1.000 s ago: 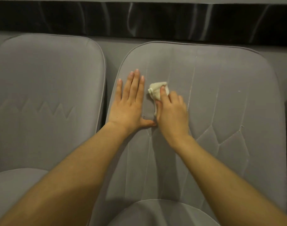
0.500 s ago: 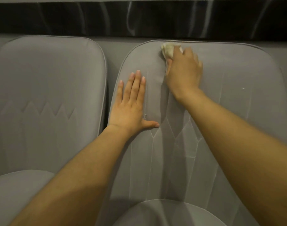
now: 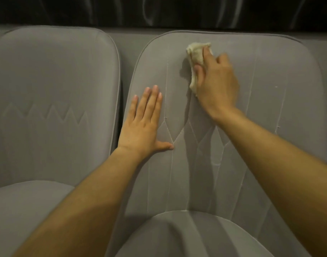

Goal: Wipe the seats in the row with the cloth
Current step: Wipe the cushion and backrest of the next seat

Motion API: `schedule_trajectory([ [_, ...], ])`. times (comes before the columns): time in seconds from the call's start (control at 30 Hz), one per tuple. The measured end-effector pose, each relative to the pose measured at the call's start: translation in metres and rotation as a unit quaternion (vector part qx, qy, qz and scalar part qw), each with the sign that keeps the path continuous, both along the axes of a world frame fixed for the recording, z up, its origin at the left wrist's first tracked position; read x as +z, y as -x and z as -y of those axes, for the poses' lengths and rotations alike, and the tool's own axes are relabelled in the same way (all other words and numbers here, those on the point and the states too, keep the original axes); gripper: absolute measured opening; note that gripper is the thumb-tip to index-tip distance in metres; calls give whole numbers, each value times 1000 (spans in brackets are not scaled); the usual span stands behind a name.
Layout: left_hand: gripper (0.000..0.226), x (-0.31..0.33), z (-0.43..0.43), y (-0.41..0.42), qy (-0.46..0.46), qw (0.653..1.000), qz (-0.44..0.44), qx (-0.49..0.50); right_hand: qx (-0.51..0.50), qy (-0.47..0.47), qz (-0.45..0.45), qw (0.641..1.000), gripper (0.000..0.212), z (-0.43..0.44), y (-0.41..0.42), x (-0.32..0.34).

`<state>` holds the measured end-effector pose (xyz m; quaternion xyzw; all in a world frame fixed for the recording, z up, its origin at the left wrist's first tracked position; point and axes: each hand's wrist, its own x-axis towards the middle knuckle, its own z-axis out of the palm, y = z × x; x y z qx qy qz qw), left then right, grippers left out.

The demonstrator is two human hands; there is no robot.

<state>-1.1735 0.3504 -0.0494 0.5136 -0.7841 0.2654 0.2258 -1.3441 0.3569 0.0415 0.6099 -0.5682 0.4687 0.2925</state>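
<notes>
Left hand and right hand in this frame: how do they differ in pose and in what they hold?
The left hand lies flat, fingers straight, thumb spread; the right hand has bent fingers. The left hand holds nothing; the right hand holds the cloth. The left hand sits lower on the backrest, by its left edge; the right hand is near its top. Both are on the same grey backrest.

Two grey seats [image 3: 53,75] [image 3: 270,112], one cloth [image 3: 196,52] and two hands [image 3: 142,127] [image 3: 218,84] are visible.
</notes>
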Motion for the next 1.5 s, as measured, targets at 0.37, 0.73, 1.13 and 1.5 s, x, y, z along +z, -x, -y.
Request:
schedule_trajectory([
  [0.37,132,-1,1,1,17,1000,1,-8,66,-3,21,998,48,-21,-24,-133],
  [0.73,131,-2,2,0,29,1000,8,-2,0,29,15,999,45,0,-21,-117],
  [1.13,126,-15,-1,-6,29,999,15,-3,68,74,57,993,54,-7,-13,-81],
  [1.5,125,-15,1,-6,49,999,14,-11,56,83,-70,993,41,-24,-2,-166],
])
